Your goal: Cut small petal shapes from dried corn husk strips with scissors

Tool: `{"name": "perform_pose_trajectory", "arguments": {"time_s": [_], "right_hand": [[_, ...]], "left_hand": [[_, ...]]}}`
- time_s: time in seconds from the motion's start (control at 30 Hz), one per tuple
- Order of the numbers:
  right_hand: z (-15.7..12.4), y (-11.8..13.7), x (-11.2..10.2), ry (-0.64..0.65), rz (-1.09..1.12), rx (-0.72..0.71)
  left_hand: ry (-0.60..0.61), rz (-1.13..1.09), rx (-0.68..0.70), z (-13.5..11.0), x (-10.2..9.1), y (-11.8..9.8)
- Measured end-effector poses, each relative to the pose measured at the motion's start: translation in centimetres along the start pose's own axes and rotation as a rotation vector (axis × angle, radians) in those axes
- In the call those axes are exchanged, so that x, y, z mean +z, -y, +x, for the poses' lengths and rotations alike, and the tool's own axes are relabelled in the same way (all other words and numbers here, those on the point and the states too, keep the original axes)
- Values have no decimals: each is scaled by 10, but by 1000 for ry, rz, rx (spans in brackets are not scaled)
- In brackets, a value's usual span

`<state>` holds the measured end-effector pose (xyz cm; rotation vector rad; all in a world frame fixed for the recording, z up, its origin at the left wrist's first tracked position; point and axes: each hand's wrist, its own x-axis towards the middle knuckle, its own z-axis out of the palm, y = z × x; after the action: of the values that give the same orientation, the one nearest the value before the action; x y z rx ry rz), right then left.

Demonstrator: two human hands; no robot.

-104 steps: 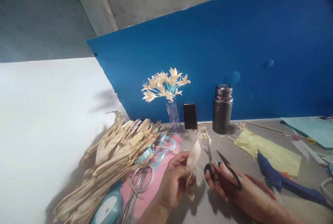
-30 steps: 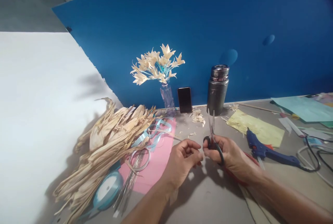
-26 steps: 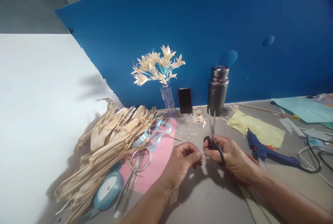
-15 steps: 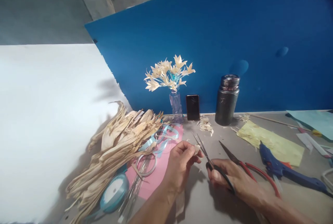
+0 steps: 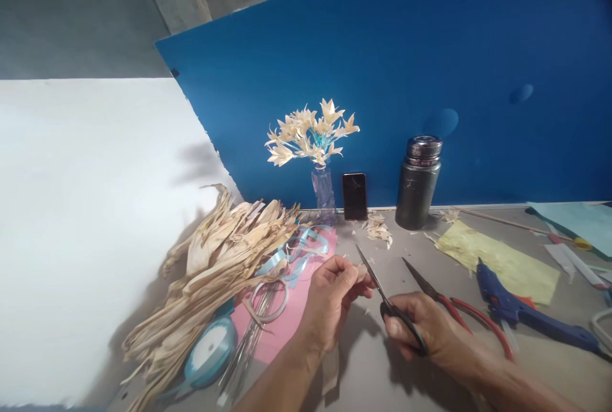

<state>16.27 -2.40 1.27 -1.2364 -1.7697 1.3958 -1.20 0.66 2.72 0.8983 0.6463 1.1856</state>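
Note:
My left hand [image 5: 333, 300] pinches a small piece of pale dried husk [image 5: 362, 271] between thumb and fingers. My right hand [image 5: 421, 323] grips black-handled scissors [image 5: 375, 279], their blades closed together and pointing up and left beside the husk piece. Whether the blades touch the husk I cannot tell. A longer pale strip [image 5: 331, 370] shows below my left wrist. Just right of my right hand lie pliers [image 5: 459, 312] with red handles.
Dried corn husks [image 5: 229, 252] are heaped at left, near a blue ribbon roll [image 5: 210, 351], wires [image 5: 246, 348] and pink paper [image 5: 294, 316]. Behind stand a vase of husk flowers [image 5: 324, 195], a phone [image 5: 354, 196] and a flask [image 5: 418, 185]. A blue glue gun [image 5: 530, 316] lies right.
The scissor blades, slightly apart before, have come together beside the husk piece. My left hand keeps its pinch, nearly in the same place.

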Motion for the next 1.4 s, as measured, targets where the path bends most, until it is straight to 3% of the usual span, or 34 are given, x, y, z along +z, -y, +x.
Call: {"name": "perform_pose_trajectory", "arguments": {"time_s": [0.13, 0.23, 0.33, 0.4, 0.5, 0.6, 0.8, 1.0, 1.17, 1.27, 1.4], "right_hand": [[2, -1, -4, -131, 132, -17], [1, 2, -10, -242, 260, -22], [-1, 6, -14, -250, 200, -35], [-2, 7, -14, -287, 159, -33], [-1, 8, -10, -451, 201, -7], [-1, 12, -5, -542, 226, 10], [-4, 20, 1, -479, 239, 4], [-2, 4, -2, -406, 356, -4], [-4, -1, -8, -285, 284, 1], [-4, 0, -10, -295, 297, 9], [-2, 2, -6, -347, 325, 31]], "left_hand": [[18, 103, -62, -1, -4, 1], [97, 281, -126, -2, -5, 3], [156, 429, -169, -4, -4, 4], [153, 340, -188, -5, -3, 6], [128, 135, -195, -5, -2, 14], [102, 141, -169, -5, -2, 24], [65, 181, -144, -6, -1, 26], [59, 116, -172, -5, 0, 20], [104, 103, -209, -6, -1, 13], [116, 128, -251, -7, 0, 12], [73, 155, -208, -7, 3, 14]]}}
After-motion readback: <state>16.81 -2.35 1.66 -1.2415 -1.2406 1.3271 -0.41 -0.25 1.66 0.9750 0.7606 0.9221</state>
